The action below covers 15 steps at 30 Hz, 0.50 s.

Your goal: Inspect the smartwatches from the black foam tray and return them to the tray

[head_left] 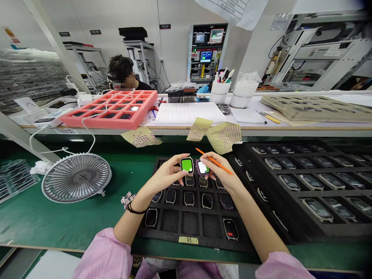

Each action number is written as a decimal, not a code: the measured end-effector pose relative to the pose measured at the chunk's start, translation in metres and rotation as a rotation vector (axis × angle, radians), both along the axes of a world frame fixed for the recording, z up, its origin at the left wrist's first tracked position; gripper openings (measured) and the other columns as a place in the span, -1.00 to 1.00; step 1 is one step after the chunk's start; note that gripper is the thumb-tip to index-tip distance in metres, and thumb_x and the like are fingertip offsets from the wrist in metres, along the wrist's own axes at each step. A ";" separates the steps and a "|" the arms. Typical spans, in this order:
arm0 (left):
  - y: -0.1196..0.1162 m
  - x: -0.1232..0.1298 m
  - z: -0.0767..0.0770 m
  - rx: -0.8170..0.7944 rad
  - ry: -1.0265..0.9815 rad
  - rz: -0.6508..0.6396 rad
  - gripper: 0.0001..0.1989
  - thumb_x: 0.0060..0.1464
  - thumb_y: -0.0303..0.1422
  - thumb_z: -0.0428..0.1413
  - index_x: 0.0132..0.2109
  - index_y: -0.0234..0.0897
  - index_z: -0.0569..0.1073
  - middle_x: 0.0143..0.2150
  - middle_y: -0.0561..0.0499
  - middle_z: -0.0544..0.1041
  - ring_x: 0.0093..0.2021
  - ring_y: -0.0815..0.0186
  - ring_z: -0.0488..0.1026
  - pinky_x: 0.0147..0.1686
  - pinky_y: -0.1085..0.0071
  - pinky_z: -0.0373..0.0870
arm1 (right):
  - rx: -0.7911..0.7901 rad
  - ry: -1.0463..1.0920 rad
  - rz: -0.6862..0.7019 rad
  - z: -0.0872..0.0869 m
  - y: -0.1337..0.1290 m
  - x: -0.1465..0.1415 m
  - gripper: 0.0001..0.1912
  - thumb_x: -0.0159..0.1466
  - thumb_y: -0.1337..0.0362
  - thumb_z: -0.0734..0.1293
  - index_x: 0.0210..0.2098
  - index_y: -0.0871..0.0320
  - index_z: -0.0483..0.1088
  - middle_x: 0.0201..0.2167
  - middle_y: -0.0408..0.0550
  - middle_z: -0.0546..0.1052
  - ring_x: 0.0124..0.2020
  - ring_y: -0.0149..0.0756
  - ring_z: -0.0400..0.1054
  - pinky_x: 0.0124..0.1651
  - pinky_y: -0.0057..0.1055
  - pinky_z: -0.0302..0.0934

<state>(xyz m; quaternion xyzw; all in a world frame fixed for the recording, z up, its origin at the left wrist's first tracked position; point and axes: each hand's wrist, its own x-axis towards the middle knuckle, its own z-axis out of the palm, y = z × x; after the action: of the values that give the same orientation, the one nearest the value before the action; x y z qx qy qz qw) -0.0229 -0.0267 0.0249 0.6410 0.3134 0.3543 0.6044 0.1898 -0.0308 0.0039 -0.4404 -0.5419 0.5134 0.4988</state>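
Note:
My left hand point(171, 170) is closed on a smartwatch with a light frame point(186, 165), its screen lit green with a grid. Close beside it, my right hand point(216, 168) grips a purple-framed smartwatch point(202, 167) whose screen shows white and green. An orange pen-like stick point(215, 161) is also tucked in the right hand, slanting across the fingers. Both hands are above a black foam tray point(170, 234) with several watch faces in its pockets. In the tray's front row, a watch at the right point(230, 228) has a red patch on its screen.
Stacked black foam trays of watches point(296, 209) stand on the right. A white fan point(77, 178) lies at the left on the green bench point(95, 217). The raised shelf bears a pink foam tray point(110, 120) and a beige tray point(319, 106). A person point(123, 73) sits beyond.

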 end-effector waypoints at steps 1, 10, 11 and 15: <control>0.000 0.000 0.001 -0.002 -0.003 0.000 -0.43 0.09 -0.33 0.18 0.24 -0.18 0.26 0.11 -0.16 0.35 -0.14 0.25 0.49 -0.45 0.52 0.48 | 0.008 0.001 0.018 0.001 -0.001 0.000 -0.71 0.18 0.05 0.41 -0.25 0.11 0.40 -0.48 -0.22 0.39 -0.67 -0.52 0.29 -0.70 -0.55 0.07; -0.003 -0.003 0.004 0.018 0.024 0.058 -0.45 0.13 -0.30 0.16 0.26 -0.15 0.27 0.11 -0.11 0.36 -0.20 0.36 0.46 -0.33 0.45 0.53 | 0.031 0.015 0.163 0.009 -0.003 0.005 -0.56 0.04 0.22 0.52 -0.13 0.08 0.34 -0.17 -0.05 0.50 -0.41 -0.34 0.47 -0.66 -0.59 0.07; -0.003 -0.002 0.004 0.018 0.022 0.061 -0.44 0.13 -0.31 0.16 0.26 -0.16 0.27 0.09 -0.11 0.38 -0.18 0.33 0.46 -0.33 0.45 0.53 | 0.032 0.014 0.163 0.008 -0.003 0.005 -0.55 0.03 0.24 0.52 -0.14 0.08 0.34 -0.18 -0.06 0.50 -0.41 -0.35 0.46 -0.66 -0.59 0.07; -0.004 -0.002 0.006 0.001 0.017 0.067 -0.44 0.14 -0.31 0.15 0.26 -0.19 0.25 0.06 -0.12 0.39 -0.10 0.25 0.49 -0.33 0.47 0.50 | 0.002 0.053 0.129 0.007 -0.001 0.006 -0.58 0.03 0.22 0.53 -0.17 0.09 0.36 -0.27 -0.10 0.49 -0.50 -0.43 0.41 -0.68 -0.61 -0.01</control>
<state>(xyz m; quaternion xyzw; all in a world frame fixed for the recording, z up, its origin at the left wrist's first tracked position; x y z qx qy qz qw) -0.0248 -0.0311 0.0307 0.6337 0.3396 0.3689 0.5890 0.1956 -0.0319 0.0106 -0.3902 -0.5562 0.5554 0.4796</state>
